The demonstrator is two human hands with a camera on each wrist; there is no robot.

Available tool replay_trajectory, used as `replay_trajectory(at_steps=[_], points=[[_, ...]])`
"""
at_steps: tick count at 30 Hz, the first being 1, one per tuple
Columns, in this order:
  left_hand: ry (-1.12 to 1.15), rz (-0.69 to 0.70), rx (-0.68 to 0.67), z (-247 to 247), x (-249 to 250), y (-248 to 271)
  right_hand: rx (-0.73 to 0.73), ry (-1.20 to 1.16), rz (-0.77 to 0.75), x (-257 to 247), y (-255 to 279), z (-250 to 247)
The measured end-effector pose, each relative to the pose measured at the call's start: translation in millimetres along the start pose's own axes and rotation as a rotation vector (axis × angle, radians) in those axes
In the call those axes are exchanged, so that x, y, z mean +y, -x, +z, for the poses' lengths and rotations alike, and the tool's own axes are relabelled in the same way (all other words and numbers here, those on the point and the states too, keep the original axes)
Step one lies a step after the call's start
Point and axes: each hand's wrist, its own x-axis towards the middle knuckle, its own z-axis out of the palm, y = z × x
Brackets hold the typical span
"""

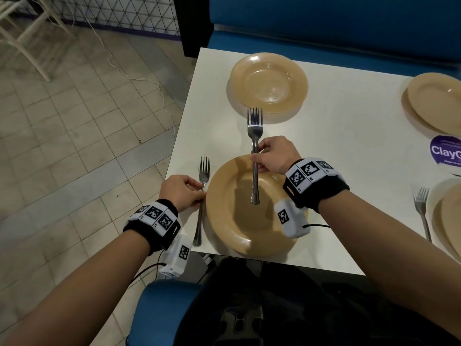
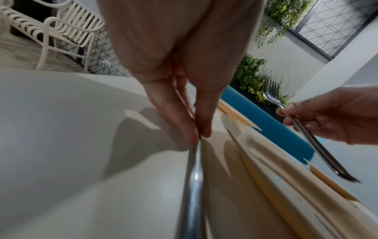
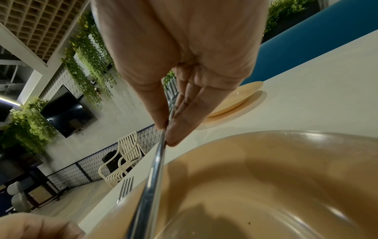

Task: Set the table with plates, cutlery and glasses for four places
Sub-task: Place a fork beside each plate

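A tan plate (image 1: 249,221) sits at the near edge of the white table (image 1: 336,146). Left of it a fork (image 1: 202,186) lies on the table, and my left hand (image 1: 203,193) pinches its handle at the middle. The left wrist view shows those fingertips (image 2: 192,135) closed on the handle (image 2: 194,186). My right hand (image 1: 255,156) pinches a fork (image 1: 255,126), possibly two stacked, and holds it in the air above the near plate, tines pointing away. In the right wrist view that handle (image 3: 151,186) hangs over the plate (image 3: 266,186). A second tan plate (image 1: 268,82) lies across the table.
At the right edge another fork (image 1: 421,208) lies beside a plate (image 1: 446,221), with stacked plates (image 1: 436,101) farther back and a purple sticker (image 1: 446,153) between them. A blue bench (image 1: 324,21) runs behind the table. Tiled floor drops away on the left.
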Motion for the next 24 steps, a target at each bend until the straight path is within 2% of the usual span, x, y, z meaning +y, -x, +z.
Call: replay_trajectory(at_steps=[24], points=[[0.046, -0.020, -0.030, -0.2, -3.5, -2.2, 0.007, 0.018, 0.005, 4.8, -2.4, 1.1]])
